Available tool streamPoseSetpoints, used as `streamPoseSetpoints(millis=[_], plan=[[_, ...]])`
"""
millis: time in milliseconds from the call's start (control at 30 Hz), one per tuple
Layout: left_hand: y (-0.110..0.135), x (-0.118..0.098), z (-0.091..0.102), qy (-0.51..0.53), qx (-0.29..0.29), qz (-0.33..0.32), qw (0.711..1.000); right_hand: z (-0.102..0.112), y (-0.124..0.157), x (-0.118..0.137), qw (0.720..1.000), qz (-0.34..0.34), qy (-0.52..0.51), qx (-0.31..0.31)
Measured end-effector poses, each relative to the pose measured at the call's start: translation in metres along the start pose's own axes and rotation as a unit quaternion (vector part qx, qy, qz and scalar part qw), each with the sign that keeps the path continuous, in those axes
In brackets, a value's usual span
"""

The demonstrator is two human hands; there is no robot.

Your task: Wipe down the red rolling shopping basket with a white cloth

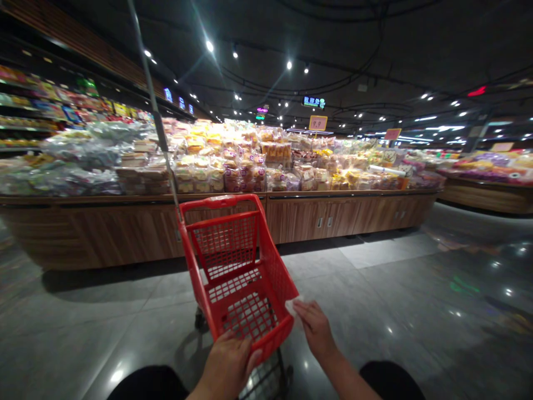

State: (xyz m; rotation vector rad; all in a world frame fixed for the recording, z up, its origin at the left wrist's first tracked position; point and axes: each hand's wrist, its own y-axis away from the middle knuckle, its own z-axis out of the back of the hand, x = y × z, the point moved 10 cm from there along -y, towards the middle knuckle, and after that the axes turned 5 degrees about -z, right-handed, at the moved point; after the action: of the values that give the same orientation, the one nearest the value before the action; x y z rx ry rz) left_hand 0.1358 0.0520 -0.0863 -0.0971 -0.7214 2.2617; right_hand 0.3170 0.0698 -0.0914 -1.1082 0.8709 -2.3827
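A red plastic shopping cart [277, 272] stands right in front of me, its upper basket bare inside and its handle bar at the far end. My left hand [229, 358] is closed over the near rim of the basket, at its left corner. At the near right corner, my right hand [313, 322] pinches a white wipe [295, 306] and presses it against the rim. Part of the wipe is hidden under the fingers. A thin pole [156, 116] rises from the cart's far left corner.
Behind the cart runs a long wood-panelled display counter [316, 216] heaped with packaged bread and snacks [244, 166]. Stocked shelves [25, 111] line the left wall. Another display counter [487, 195] stands at the far right. Grey tiled floor [375, 311] lies around the cart.
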Motion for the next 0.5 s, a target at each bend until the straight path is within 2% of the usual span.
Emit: streamPoseSetpoints(millis=[100, 200, 267, 367, 500], plan=[[0.003, 0.003, 0.002, 0.005, -0.003, -0.005, 1.0, 0.022, -0.01, -0.023, 0.997, -0.057, -0.018, -0.056], [0.004, 0.005, 0.005, 0.012, 0.002, -0.005, 1.0, 0.03, -0.009, -0.03, 0.991, -0.092, -0.024, -0.093], [0.003, 0.008, 0.004, 0.014, 0.025, 0.018, 0.999, 0.023, -0.006, -0.026, 0.993, -0.087, -0.02, -0.079], [-0.007, 0.011, 0.001, 0.018, 0.078, 0.098, 0.992, 0.005, -0.002, -0.019, 0.998, -0.062, -0.007, -0.025], [-0.036, -0.005, -0.013, 0.064, 0.133, 0.162, 0.976, -0.007, 0.009, -0.011, 0.999, -0.045, 0.012, -0.002]])
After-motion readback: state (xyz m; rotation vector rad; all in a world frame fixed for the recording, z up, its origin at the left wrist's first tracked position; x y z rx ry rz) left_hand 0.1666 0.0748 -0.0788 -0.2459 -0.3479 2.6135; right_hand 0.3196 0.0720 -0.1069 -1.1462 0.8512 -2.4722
